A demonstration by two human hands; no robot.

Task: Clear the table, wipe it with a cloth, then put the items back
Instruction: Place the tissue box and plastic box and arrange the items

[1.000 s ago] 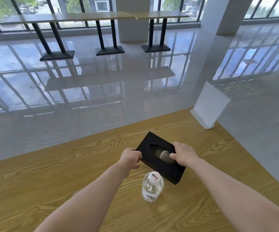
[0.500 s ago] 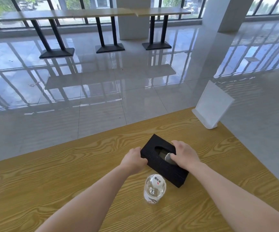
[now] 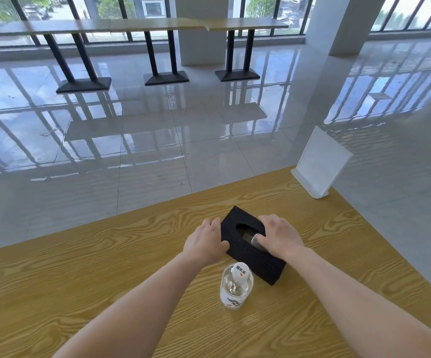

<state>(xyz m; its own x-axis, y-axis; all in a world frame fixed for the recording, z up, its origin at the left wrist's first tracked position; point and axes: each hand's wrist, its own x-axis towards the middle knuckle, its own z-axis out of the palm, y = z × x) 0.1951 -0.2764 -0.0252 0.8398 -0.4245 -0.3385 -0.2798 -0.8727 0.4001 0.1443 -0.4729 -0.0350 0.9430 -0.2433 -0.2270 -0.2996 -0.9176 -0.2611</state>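
Fingers (image 3: 267, 219) on tissue box (image 3: 261, 264), bottle (image 3: 236, 286) beside (upright), sign holder (image 3: 320, 164) apart

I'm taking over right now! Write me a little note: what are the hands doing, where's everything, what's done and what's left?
Left hand: open, fingers against the left end of the black tissue box.
Right hand: lies over the box top; grip unclear.
Box, water bottle and white sign stand all sit on the wooden table.
Done: can't tell; no cloth in view.
Left: if the table is unwiped, clear it, wipe, put things back.
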